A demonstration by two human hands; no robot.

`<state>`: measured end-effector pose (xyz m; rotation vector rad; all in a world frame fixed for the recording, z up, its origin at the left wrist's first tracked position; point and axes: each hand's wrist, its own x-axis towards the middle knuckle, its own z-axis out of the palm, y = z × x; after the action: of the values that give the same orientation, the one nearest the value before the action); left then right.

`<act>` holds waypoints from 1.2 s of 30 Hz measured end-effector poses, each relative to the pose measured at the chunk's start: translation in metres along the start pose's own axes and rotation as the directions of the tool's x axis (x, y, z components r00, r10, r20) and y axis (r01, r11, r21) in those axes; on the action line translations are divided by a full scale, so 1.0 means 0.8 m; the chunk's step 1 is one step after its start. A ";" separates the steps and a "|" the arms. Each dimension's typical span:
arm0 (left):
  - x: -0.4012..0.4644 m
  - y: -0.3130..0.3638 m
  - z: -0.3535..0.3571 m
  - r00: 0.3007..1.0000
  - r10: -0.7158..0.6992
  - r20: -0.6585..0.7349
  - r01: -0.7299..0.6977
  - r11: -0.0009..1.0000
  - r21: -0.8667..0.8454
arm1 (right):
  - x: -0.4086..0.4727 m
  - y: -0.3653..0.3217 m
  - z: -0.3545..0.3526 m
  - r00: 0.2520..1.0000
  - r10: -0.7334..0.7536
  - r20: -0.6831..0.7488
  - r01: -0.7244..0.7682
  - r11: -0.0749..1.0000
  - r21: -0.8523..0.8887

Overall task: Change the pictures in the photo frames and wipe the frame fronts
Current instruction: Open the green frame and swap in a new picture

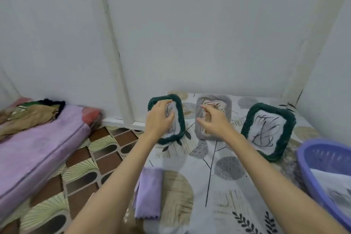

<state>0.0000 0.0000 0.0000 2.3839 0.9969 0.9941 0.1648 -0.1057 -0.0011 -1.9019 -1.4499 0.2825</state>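
The left hand (160,118) curls over the left frame (167,119), apparently steadying it for a picture swap. Right of that frame, the right hand (214,121) hovers with fingers loosely spread, holding nothing. The cloth (149,193) lies below that frame, ready for wiping.

A lilac mattress (38,144) is laid along the left wall, with crumpled tan clothing (28,116) heaped on it. Patterned flooring (106,148) is seen beside it — brown and cream (fan motifs) — under pale walls (209,34).
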 end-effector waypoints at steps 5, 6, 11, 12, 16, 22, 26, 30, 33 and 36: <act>-0.012 -0.053 0.000 0.993 -0.107 -0.049 0.098 0.984 -0.146 | 0.017 -0.012 0.053 0.995 0.086 0.060 -0.094 0.982 0.166; -0.011 -0.064 0.003 0.990 -0.132 -0.041 0.123 0.978 -0.168 | 0.025 -0.012 0.063 0.992 0.101 0.074 -0.115 0.972 0.205; 0.001 -0.110 0.017 0.963 -0.246 0.111 0.268 0.915 -0.301 | 0.068 -0.004 0.106 0.992 0.110 0.070 -0.124 0.958 0.260; 0.004 -0.116 0.019 0.964 -0.236 0.124 0.264 0.908 -0.325 | 0.074 0.000 0.111 0.992 0.110 0.066 -0.124 0.956 0.267; 0.013 -0.129 0.025 0.970 -0.185 0.160 0.238 0.859 -0.453 | 0.086 0.010 0.122 0.989 0.126 0.077 -0.145 0.915 0.377; 0.013 -0.118 0.015 0.953 -0.215 0.216 0.302 0.756 -0.581 | 0.073 0.022 0.110 0.994 0.110 -0.027 -0.098 0.955 0.279; -0.001 -0.079 0.006 0.934 -0.182 0.307 0.345 0.678 -0.649 | 0.038 0.028 0.070 0.995 0.096 -0.022 -0.087 0.965 0.247; -0.029 -0.034 0.010 0.921 -0.159 0.356 0.378 0.586 -0.716 | -0.018 0.037 0.023 0.993 0.115 0.027 -0.118 0.952 0.281; -0.060 0.005 0.025 0.929 -0.158 0.334 0.363 0.566 -0.741 | -0.068 0.041 -0.004 0.988 0.146 0.052 -0.154 0.965 0.214; -0.088 0.035 0.041 0.956 -0.146 0.255 0.289 0.624 -0.726 | -0.108 0.036 -0.016 0.985 0.128 -0.113 -0.125 0.992 0.034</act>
<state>0.0019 -0.0727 -0.0391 1.5562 0.5982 0.8576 0.1634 -0.1925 -0.0317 -1.9592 -1.2466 0.2458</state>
